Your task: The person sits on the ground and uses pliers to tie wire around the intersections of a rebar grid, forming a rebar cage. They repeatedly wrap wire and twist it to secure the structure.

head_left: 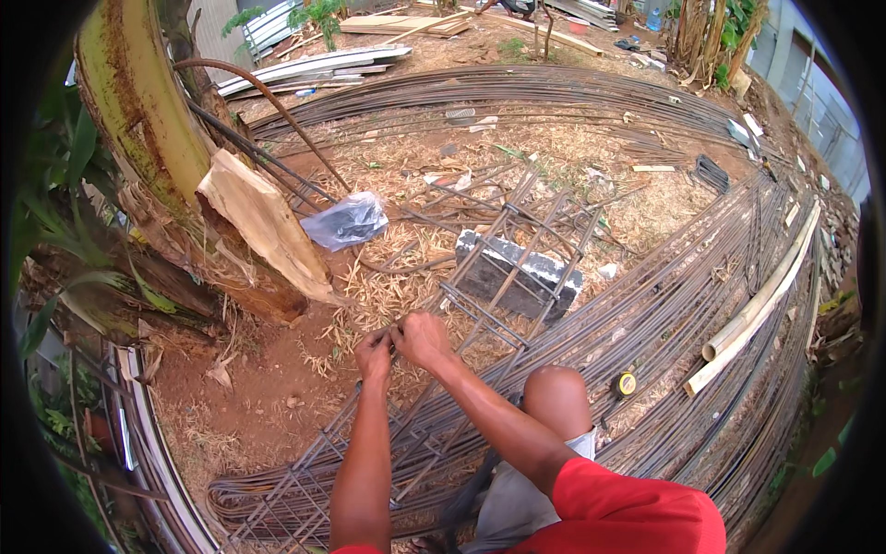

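Note:
My left hand (374, 355) and my right hand (421, 338) meet at the left side of a long rebar cage (498, 294). Both are closed, fingers pinched together; whatever lies between them is too small and hidden to make out. The cage, long steel bars crossed by square stirrups, slants from the lower left up to the centre. Beyond my hands, part of it passes over a dark block with white patches (498, 277). Farther off to the left, a clear plastic bag with something dark in it (346, 222) lies on the ground.
Long loose rebar (683, 277) covers the right side and the far ground. A yellow tape measure (626, 384) sits on the bars near my knee. Split bamboo (766, 286) lies at right. A thick banana trunk (138, 102) rises at left. Planks (406, 25) are stacked far back.

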`<act>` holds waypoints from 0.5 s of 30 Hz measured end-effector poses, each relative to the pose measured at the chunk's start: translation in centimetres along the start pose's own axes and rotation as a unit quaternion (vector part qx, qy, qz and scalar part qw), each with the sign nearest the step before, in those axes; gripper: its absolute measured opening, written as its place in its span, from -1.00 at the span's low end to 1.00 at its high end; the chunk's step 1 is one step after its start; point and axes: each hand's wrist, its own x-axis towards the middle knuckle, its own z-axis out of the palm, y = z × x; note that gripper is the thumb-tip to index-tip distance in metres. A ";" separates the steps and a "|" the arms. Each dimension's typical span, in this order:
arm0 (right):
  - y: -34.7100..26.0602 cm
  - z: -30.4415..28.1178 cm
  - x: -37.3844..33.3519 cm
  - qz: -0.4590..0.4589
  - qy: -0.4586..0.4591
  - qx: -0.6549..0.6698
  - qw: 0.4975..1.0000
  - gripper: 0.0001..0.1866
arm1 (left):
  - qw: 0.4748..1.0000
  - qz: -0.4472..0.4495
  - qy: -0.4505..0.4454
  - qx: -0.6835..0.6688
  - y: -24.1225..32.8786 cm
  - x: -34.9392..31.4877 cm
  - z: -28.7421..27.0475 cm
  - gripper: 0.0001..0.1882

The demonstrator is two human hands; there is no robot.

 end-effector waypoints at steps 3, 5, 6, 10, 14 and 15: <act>-0.6 -0.1 0.1 0.018 0.001 0.013 1.000 -0.71 | 0.999 -0.007 -0.012 -0.040 -0.5 -0.4 -0.5 -0.78; -1.1 0.2 0.1 -0.001 0.018 0.006 1.000 -0.73 | 0.998 0.044 -0.019 0.032 -0.8 -0.7 -0.6 -0.77; -1.3 0.4 0.0 -0.010 0.023 0.000 1.000 -0.74 | 0.997 0.044 -0.012 0.069 -1.0 -0.8 -0.6 -0.77; -1.5 0.9 0.1 -0.010 0.015 -0.010 1.000 -0.74 | 0.989 0.085 0.017 0.119 -1.9 -0.6 -0.1 -0.82; -1.2 0.0 0.4 -0.022 -0.023 -0.006 0.999 -0.73 | 0.989 0.118 0.007 0.085 -2.5 -0.5 -0.1 -0.83; -1.1 -0.4 0.6 -0.011 -0.030 0.026 0.999 -0.71 | 0.992 0.109 0.000 0.069 -2.6 -0.5 -0.2 -0.83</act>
